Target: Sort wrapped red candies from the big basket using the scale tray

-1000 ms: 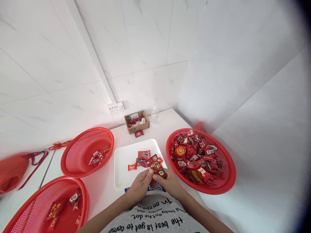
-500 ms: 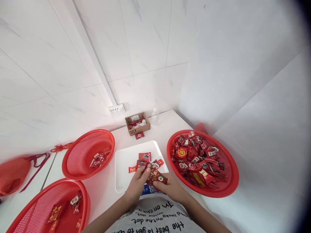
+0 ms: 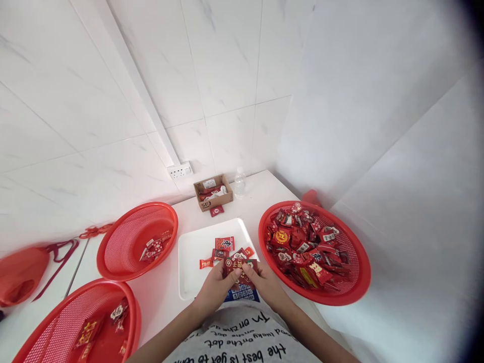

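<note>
Between both hands is a dark red packet with gold characters and small flower prints, held flat over the near right part of a white tray. My left hand is closed on its left side, thumb on top. My right hand grips the right side, thumb also on top. Beyond the packet, several small red wrapped sweets lie in the tray, among them a square one and a narrow one. A blue panel with white numbers shows partly below my hands.
A red mesh basket heaped with red packets stands at right. Two red baskets, one farther back and one nearer, hold a few packets at left. Behind the tray are a small cardboard box, a loose packet and a clear bottle.
The dark red packet has turned from a slant to nearly level. My left hand has shifted slightly down, and my right hand has come up at its right edge.
</note>
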Demonstrator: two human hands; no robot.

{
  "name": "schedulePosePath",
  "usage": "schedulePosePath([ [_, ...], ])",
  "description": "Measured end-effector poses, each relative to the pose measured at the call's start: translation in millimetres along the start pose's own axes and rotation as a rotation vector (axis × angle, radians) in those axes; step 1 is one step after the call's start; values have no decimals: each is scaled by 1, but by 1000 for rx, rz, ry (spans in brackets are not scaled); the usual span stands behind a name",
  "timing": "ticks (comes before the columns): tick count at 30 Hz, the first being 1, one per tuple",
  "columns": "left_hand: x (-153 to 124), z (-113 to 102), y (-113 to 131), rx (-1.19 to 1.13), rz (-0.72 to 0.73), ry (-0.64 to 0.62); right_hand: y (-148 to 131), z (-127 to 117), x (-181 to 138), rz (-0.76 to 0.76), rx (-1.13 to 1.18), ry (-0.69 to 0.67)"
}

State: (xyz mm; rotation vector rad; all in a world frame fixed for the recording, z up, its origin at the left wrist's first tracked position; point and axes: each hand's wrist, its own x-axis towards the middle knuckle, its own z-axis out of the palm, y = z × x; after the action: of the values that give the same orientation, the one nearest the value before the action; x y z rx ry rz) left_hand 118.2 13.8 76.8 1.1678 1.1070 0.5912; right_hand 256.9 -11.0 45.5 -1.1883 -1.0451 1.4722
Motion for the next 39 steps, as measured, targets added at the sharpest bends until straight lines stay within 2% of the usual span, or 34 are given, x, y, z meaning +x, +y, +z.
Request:
schedulePosePath([
  [8, 1, -5, -6, 99, -27, -122, -3, -1, -3, -7, -14, -132],
  [12, 1, -4, -5, 13, -31, -110, -1, -2, -2, -17, -51, -95],
  [17, 0, -1, -2, -45, -15, -91, -2, -3, -2, -85, -70, -155],
  [22, -1, 3, 1, -31, -34, -32, -9, -1, -5, -109, -126, -178],
  [28, -4, 5, 7, 16, -67, -36, -8, 3, -5, -110, -121, -165],
  [39, -4, 6, -1, 144, -84, -41, -15, 3, -9, -87, -88, -164],
])
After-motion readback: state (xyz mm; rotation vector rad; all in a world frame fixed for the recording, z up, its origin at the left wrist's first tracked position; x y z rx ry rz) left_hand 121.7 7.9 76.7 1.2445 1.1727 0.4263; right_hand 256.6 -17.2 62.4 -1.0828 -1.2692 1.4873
